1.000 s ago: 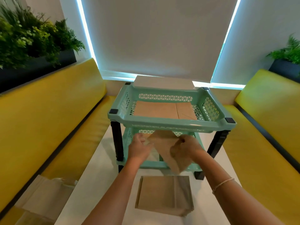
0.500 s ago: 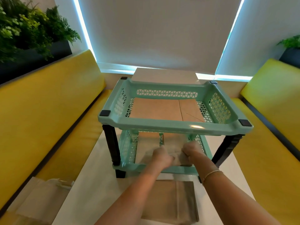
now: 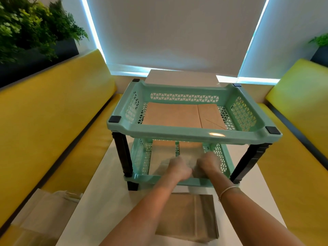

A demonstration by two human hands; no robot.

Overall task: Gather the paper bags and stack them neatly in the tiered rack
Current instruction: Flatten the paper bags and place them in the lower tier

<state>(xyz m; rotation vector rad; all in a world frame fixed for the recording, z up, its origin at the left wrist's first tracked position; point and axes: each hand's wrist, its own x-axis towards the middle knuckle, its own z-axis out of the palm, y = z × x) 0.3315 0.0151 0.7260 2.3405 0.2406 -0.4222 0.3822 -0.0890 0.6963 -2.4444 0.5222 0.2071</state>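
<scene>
Head view: a second ago I held a bag up in front of the rack [image 3: 193, 135], tilted on a corner; now my left hand [image 3: 180, 168] and right hand [image 3: 206, 165] are both inside the lower tier, fingers curled down over that bag [image 3: 192, 167], which lies nearly flat on the tier floor. Motion blur hides the exact grip, but both hands look closed on its near edge. That means this bag is all but placed; I judge it only needs squaring against the bags behind it and releasing. The top tier already holds flat bags [image 3: 182, 115]. A stack [image 3: 188, 217] waits on the table [image 3: 110, 201] just in front of the rack, and more bags [image 3: 44, 210] lie on the left bench [image 3: 44, 121], so gathering is far from done.
</scene>
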